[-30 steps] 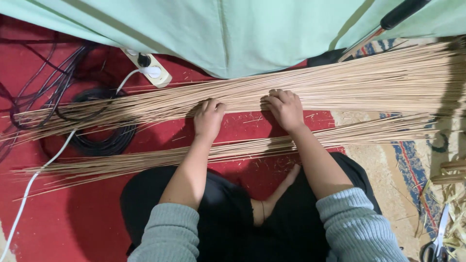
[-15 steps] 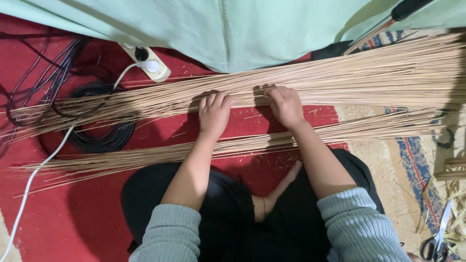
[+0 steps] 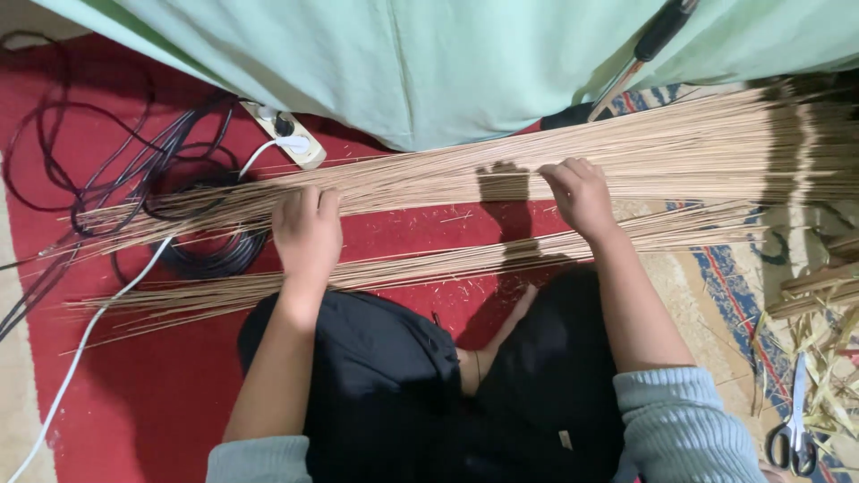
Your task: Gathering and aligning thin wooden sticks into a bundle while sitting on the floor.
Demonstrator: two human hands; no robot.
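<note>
Bare red rug between left grip and right grip: passable. Beyond both: green cloth blocking. Left of left grip: power strip, cable coils. Right of right grip: scissors, scraps.

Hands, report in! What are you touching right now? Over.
Left hand flat on the far bundle of thin sticks, fingers spread. Right hand pressing the same bundle. Second stick bundle lies nearer the lap. Cables under the sticks at left.

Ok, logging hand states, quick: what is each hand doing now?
Left hand: open, flat on the upper bundle of thin tan reed sticks.
Right hand: fingers curled on it; grip unclear.
</note>
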